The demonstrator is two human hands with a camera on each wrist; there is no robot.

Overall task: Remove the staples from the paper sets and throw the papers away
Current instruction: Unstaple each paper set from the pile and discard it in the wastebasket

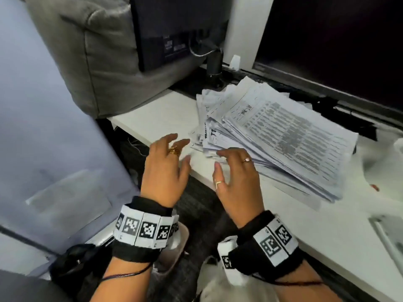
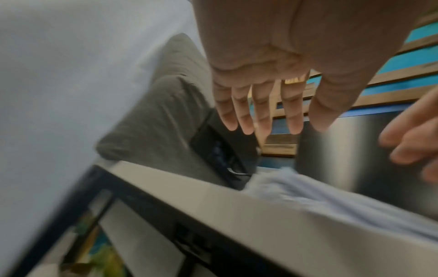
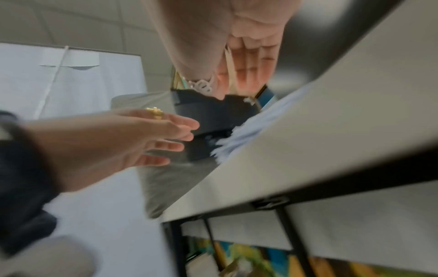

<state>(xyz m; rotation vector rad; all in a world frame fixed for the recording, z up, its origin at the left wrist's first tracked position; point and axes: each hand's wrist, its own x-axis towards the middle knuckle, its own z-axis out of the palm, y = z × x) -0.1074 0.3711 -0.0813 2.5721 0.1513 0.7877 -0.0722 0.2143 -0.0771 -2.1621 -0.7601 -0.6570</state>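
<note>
The paper stack (image 1: 279, 140) lay fanned and uneven on the white desk (image 1: 161, 114), its near corner close to the desk's front edge. Both hands hovered at that corner with fingers spread and relaxed, holding nothing. The left hand (image 1: 168, 168) was above the desk edge just beside the stack; the right hand (image 1: 237, 182) was over the stack's near corner, and contact with the paper could not be confirmed.

Likely faults from this position: the loose, skewed stack could slide or shed sheets off the front edge if the corner were pulled sideways; several sets could lift together because the sets overlap; a staple could prick a fingertip, since no staples were discernible.

The head view showed the stack's full extent and printed top sheet. The left wrist view showed the left hand's fingers (image 2: 263, 112) straight and apart, and the desk's dark frame below. The right wrist view showed the right hand (image 3: 237, 52) empty-palmed above the stack's ragged edge (image 3: 241, 138).
</note>
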